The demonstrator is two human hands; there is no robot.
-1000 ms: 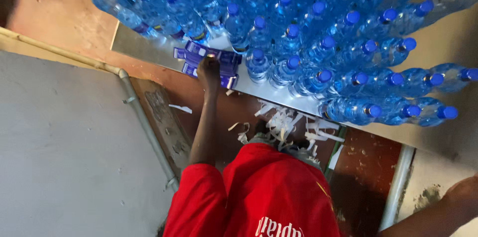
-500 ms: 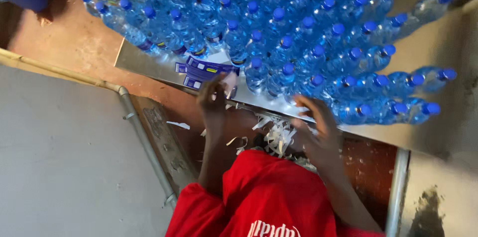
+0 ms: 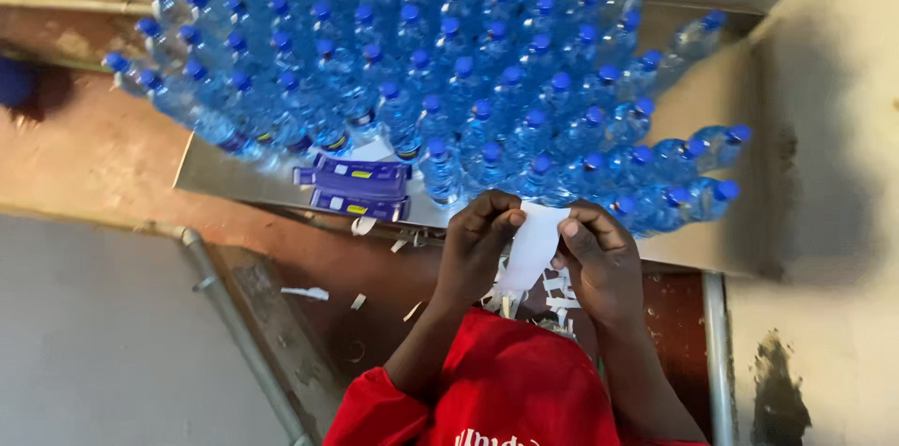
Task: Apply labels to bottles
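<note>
White paper strip pinched between both hands, above red-shirted lap, just in front of table edge. Left hand closed on strip's left edge, fingertips curled; right hand closed on right edge. Strip looks thin, light, limp, easily torn; best gripped at edges, gently. Stack of purple-blue labels near on table. Behind: massed clear bottles with blue caps. Paper scraps scattered below hands.

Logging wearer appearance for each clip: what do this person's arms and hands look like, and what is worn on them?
Both the left hand and right hand are bare, no gloves, rings or watch visible. Forearms are uncovered; a red short-sleeved shirt with white lettering covers the upper arms.
</note>
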